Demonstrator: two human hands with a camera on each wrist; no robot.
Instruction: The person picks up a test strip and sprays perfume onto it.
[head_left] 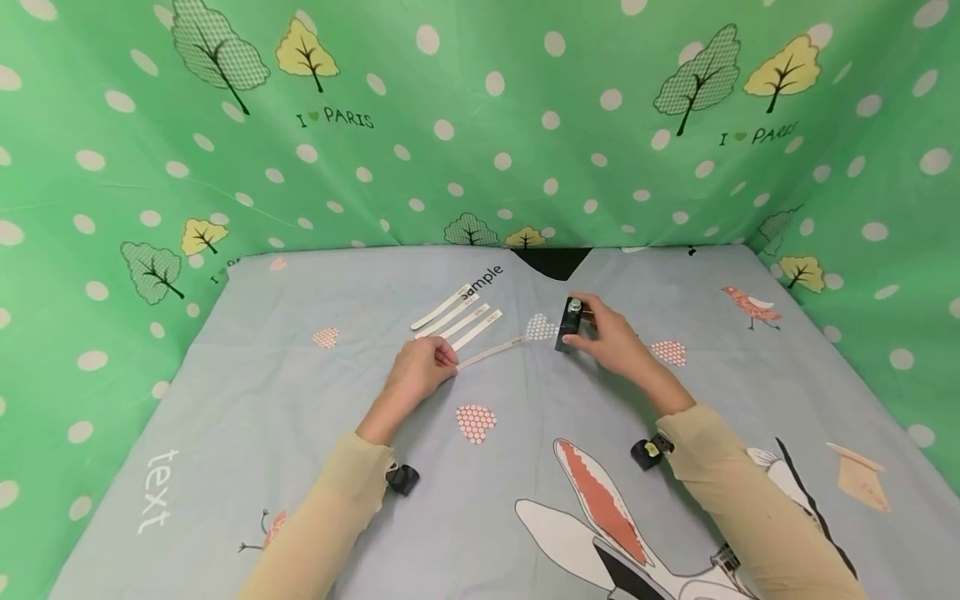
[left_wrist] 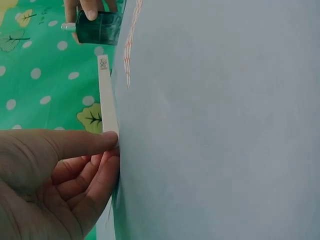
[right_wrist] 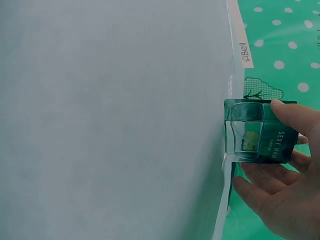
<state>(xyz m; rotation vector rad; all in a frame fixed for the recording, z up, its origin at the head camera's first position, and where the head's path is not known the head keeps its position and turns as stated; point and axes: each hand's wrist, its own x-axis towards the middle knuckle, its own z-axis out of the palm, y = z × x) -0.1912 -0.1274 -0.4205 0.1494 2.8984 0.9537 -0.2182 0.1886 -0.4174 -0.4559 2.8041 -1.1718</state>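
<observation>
In the head view my left hand (head_left: pixel 420 368) pinches a narrow white perfume test strip (head_left: pixel 491 352) near one end. The strip's printed end points right, toward the bottle. My right hand (head_left: pixel 618 343) grips a dark green glass perfume bottle (head_left: pixel 568 327) between thumb and fingers. The right wrist view shows the bottle's lettered face (right_wrist: pixel 260 132) and its base right at the cloth. A silvery spray top (left_wrist: pixel 68 26) shows uncapped in the left wrist view. Several more white test strips (head_left: pixel 474 330) lie fanned out just beyond my left hand, their printed ends to the right.
A grey-blue patterned cloth (head_left: pixel 360 517) covers the table. Green curtain fabric (head_left: pixel 480 150) with trees and dots rises at the back and both sides. Small black wrist cameras (head_left: pixel 403 479) hang at both sleeves.
</observation>
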